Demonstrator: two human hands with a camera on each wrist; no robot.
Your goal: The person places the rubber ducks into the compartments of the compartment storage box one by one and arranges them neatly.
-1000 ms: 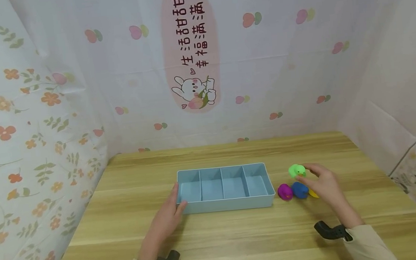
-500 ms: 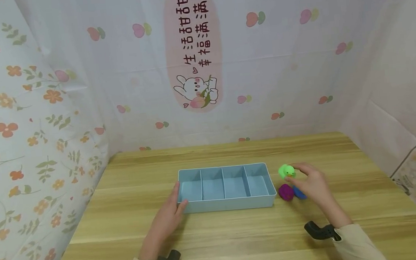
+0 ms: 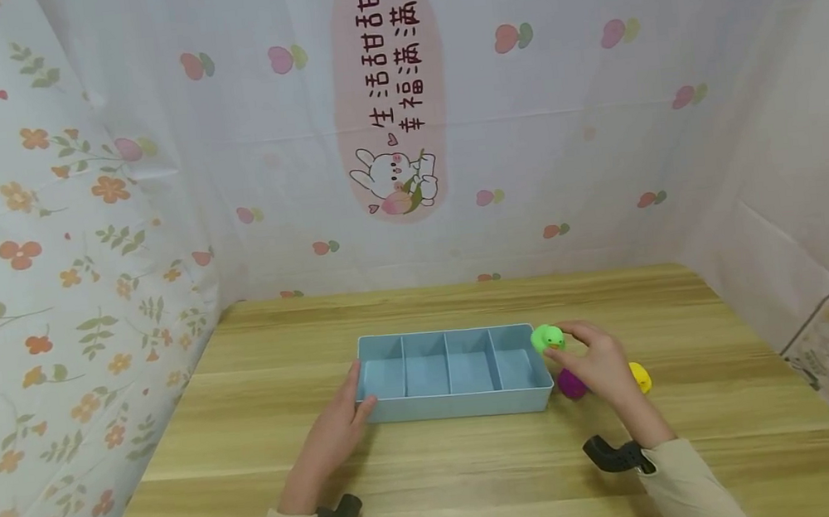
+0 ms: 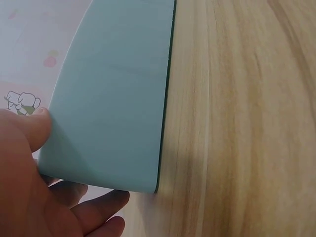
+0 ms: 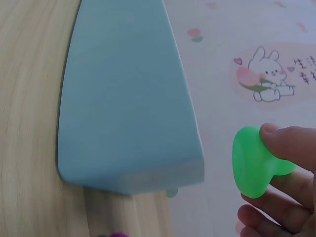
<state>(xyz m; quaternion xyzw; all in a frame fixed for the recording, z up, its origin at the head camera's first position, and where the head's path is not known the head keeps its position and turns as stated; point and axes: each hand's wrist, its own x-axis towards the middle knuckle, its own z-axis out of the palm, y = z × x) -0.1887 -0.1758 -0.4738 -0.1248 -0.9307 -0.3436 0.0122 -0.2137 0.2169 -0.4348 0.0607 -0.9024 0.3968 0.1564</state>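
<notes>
My right hand (image 3: 595,362) pinches a bright green rubber duck (image 3: 545,337) between thumb and fingers. It holds the duck in the air at the right end of a light blue divider box (image 3: 451,406). In the right wrist view the green duck (image 5: 251,160) is raised to the box's rim level, a little apart from the box wall (image 5: 128,103). My left hand (image 3: 334,423) grips the box's left end, thumb at the front rim and fingers around the end wall, as the left wrist view shows. The box's row of compartments holds nothing visible.
A purple rubber duck (image 3: 571,383) sits just right of the box, partly behind my right hand. Farther right is a yellow duck (image 3: 640,377). The wooden table (image 3: 466,478) meets a patterned cloth backdrop (image 3: 269,222) behind and at both sides.
My right hand has carried the green duck leftward, from above the other ducks to the box's right end. It now hides the blue duck and uncovers the yellow one. My left hand stays on the box.
</notes>
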